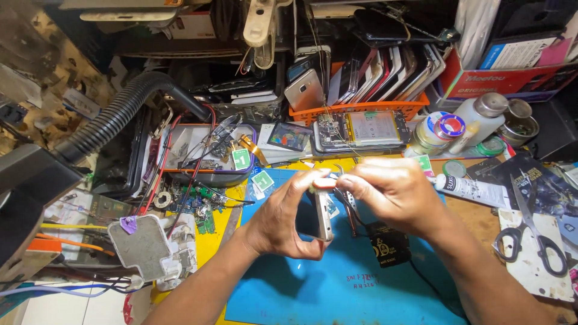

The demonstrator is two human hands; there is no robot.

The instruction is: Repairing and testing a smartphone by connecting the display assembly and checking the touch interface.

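Over a blue work mat [337,289] on a crowded repair bench, the left hand [283,219] grips a silver phone [323,216] edge-up, fingers closed around its frame, while the right hand [394,192] pinches its top end. An orange basket [361,108] of phones, a black hose [120,114] and scissors [533,232] crowd the surface.

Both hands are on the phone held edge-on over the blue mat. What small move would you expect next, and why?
Probably a slight steadying of the phone by the left hand while the right hand works at its top edge. The left hand grips the phone on edge above the blue mat, and the right fingers pinch at that upper end. What they pinch is too small to tell.
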